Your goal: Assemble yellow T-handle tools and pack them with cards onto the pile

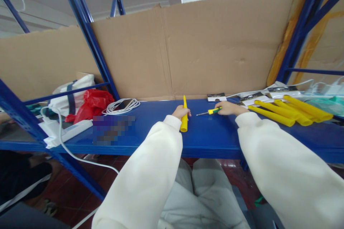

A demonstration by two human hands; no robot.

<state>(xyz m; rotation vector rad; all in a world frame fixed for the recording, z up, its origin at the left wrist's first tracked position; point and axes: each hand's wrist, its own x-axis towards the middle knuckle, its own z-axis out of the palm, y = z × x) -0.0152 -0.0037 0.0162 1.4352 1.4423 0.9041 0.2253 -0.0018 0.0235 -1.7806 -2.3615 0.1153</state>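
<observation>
My left hand [180, 111] is closed around a yellow tapered tube [184, 124] whose wide end points toward me, over the blue shelf [150, 121]. Held in my right hand [226, 108] is a screwdriver [213, 111] with a yellow and green handle. Its metal shaft points left, toward the tube, and a gap separates the two. Several more yellow tubes [274, 114] lie side by side to the right of my right hand.
Packaged items with black and white labels [216, 97] lie along the cardboard [215, 50]. A coiled white cable [122, 106], red plastic bag [94, 103] and white power strip [72, 131] are at left. Blue posts frame the shelf. A person's dark-clothed leg shows lower left.
</observation>
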